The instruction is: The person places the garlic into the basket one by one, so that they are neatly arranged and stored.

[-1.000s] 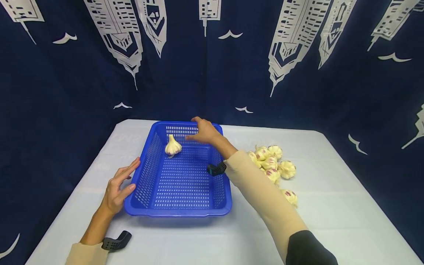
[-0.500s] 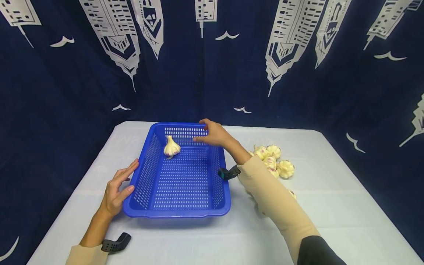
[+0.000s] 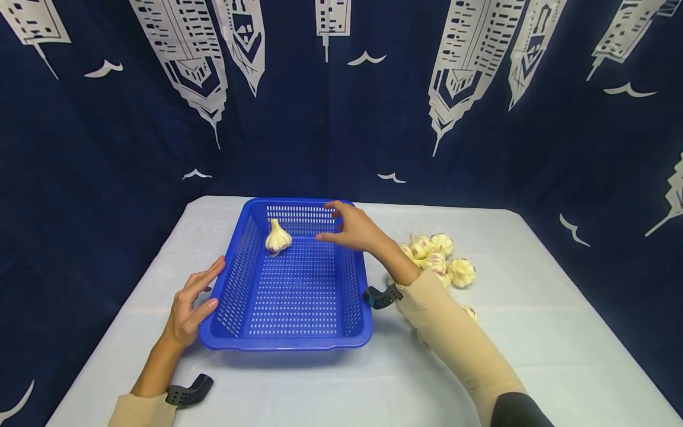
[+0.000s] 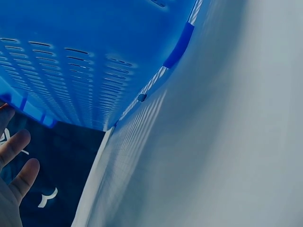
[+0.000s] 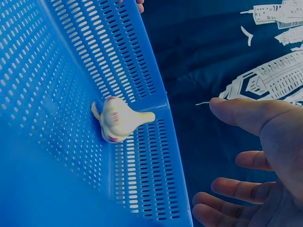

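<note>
A blue perforated plastic basket point(image 3: 290, 344) stands on the white table. One garlic bulb point(image 3: 278, 238) sits upright in its far left corner; the right wrist view also shows this garlic bulb point(image 5: 118, 119), purple-streaked, against the basket wall. My left hand point(image 3: 191, 302) rests its straight fingers along the basket's left rim. In the left wrist view, fingers point(image 4: 26, 177) show beside the basket's outer side. Over the basket's far right part, my right hand point(image 3: 354, 228) has its thumb and fingers spread, with nothing between them.
Several garlic bulbs point(image 3: 434, 261) lie in a heap on the table to the right of the basket, partly covered by the right forearm point(image 3: 453, 338). A dark blue patterned curtain point(image 3: 331, 130) hangs behind the table's far edge.
My right hand has drawn back to the right and nearer, away from the garlic bulb in the basket. The left hand and the basket stay in place.
</note>
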Demonstrator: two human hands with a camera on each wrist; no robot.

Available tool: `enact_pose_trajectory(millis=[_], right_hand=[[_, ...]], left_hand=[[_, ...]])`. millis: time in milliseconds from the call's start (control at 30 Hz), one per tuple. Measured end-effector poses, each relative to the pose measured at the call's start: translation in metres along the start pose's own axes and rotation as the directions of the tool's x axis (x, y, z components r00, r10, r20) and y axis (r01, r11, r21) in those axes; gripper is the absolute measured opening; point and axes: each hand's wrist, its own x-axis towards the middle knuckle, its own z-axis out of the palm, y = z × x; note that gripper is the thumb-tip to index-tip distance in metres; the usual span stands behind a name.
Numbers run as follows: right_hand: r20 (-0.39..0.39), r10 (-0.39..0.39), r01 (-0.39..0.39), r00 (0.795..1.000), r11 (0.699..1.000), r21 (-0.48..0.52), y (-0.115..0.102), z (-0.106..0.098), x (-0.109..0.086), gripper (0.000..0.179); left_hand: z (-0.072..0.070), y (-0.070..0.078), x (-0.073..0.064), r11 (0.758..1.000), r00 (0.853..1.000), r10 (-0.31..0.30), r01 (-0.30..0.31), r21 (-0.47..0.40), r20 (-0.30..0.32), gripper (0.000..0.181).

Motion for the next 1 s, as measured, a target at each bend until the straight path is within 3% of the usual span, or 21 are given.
enact_pose_trajectory(millis=[433, 733, 1000], right_hand=[[-0.068, 0.032, -0.027, 0.997, 0.996, 0.081, 0.020, -0.013, -0.037, 0.072], [-0.071, 0.034, -0.029, 0.997, 0.997, 0.069, 0.030, -0.014, -0.064, 0.072], [-0.086, 0.066, -0.058, 0.994, 0.994, 0.087, 0.051, -0.012, -0.081, 0.072]], left_hand=[[0.004, -0.004, 0.000, 0.999, 0.998, 0.038, -0.039, -0.030, -0.044, 0.063], [0.005, -0.004, 0.001, 0.999, 0.998, 0.040, -0.041, -0.031, -0.046, 0.062], [0.005, -0.005, 0.000, 0.998, 0.998, 0.043, -0.045, -0.040, -0.051, 0.062]])
